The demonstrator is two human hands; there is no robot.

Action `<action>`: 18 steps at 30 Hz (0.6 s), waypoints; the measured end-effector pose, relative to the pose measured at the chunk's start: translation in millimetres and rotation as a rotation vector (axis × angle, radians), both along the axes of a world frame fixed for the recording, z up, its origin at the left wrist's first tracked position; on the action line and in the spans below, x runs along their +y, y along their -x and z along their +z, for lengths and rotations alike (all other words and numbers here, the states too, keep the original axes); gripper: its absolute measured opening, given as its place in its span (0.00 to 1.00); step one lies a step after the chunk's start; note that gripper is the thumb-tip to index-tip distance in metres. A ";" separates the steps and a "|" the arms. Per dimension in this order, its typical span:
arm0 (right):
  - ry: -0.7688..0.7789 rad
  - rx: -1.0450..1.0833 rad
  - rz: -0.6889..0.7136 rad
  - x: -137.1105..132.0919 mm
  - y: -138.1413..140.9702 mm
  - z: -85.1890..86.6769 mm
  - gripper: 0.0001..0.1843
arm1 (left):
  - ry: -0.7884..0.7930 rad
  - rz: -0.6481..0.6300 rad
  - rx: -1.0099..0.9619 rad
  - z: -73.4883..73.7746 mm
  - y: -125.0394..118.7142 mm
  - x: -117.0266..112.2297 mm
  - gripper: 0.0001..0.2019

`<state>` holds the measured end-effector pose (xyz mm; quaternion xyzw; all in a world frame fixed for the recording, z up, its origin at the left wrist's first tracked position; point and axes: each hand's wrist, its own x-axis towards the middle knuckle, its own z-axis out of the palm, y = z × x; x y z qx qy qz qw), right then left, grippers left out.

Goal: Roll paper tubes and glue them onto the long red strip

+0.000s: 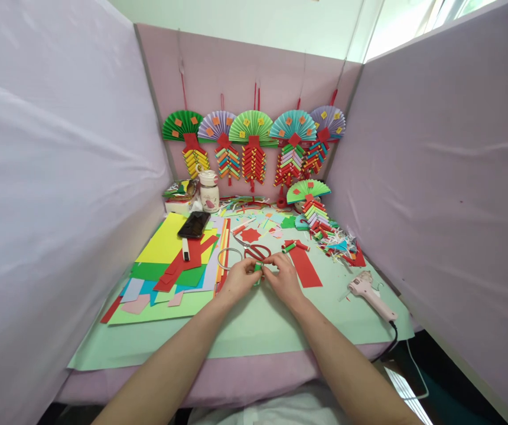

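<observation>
My left hand (240, 280) is closed, pinching a small piece of green paper (258, 274) above the table's middle. My right hand (286, 277) meets it from the other side, its fingertips closed on the same green paper; whether the paper is rolled is too small to tell. Just beyond my fingers lie red-handled scissors (260, 250), and a thin round ring (219, 260) rests near my left hand. A red paper strip (306, 268) is to the right of my right hand, with several small red and green paper rolls (290, 248) at its far end.
A glue gun (371, 295) lies at right, its cord over the edge. Coloured sheets (156, 239), a phone (194, 225) and a utility knife (185, 249) are at left. A white bottle (209, 192) stands behind. Paper fans (254, 125) hang at the back; scraps (336, 245) pile right.
</observation>
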<state>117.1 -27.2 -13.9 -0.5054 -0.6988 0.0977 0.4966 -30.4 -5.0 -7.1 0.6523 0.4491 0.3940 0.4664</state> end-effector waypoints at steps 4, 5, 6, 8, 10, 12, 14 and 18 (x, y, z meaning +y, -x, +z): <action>0.019 0.008 0.008 0.9 -0.2 -0.9 0.03 | -0.031 -0.003 0.027 -1.4 0.4 -0.5 0.07; 0.020 0.009 0.006 1.1 -0.1 -1.5 0.03 | -0.044 -0.001 0.040 -1.7 0.5 -0.5 0.07; 0.019 0.010 0.004 1.4 0.0 -2.1 0.03 | -0.053 0.001 0.052 -1.7 0.6 -0.5 0.07; 0.008 0.010 0.000 1.8 0.3 -3.4 0.04 | -0.056 0.004 0.066 -1.5 0.8 -0.4 0.07; -0.002 0.006 -0.001 2.2 0.6 -4.3 0.04 | -0.055 0.007 0.075 -1.2 0.9 -0.2 0.06; -0.005 -0.002 0.001 2.4 0.8 -4.3 0.03 | -0.054 0.001 0.075 -1.2 1.0 0.0 0.06; -0.004 -0.009 0.003 2.4 0.9 -3.8 0.03 | -0.051 -0.008 0.058 -1.6 1.0 0.0 0.06; -0.007 -0.009 0.000 1.8 0.9 -2.5 0.02 | -0.042 -0.006 0.049 -2.9 1.1 -0.1 0.06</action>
